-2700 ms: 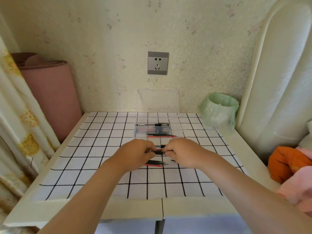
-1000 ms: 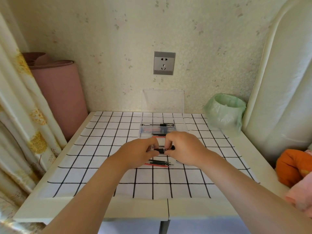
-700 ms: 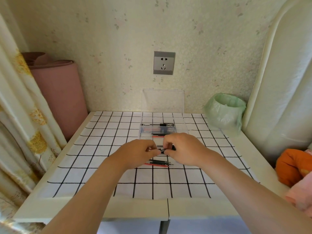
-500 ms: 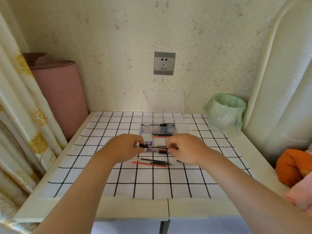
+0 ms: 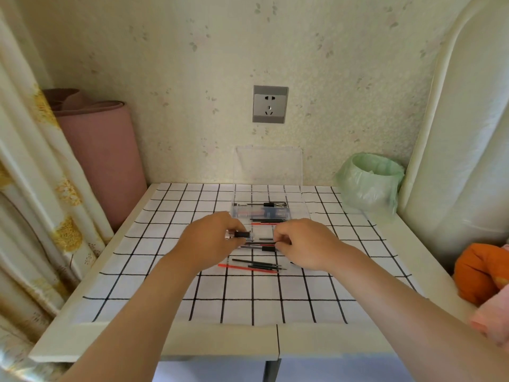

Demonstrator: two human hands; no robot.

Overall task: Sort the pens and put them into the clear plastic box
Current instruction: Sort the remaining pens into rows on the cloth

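Note:
The clear plastic box stands open at the middle back of the grid cloth, with a few pens inside and its lid upright against the wall. My left hand pinches a pen with a black cap. My right hand pinches the end of a grey pen lying just in front of the box. Loose red and black refills lie on the cloth between and below my hands. A red and a black refill rest at the box's front edge.
A green plastic bag bin stands at the table's back right. A pink rolled mat leans at the left behind a curtain. Orange and pink cloth lies at the right edge. A wall socket sits above the box.
My hands were pressed together over one pen; they have pulled apart sideways, the left one drawing the black-capped piece to the left, the right one keeping hold near the pen pile.

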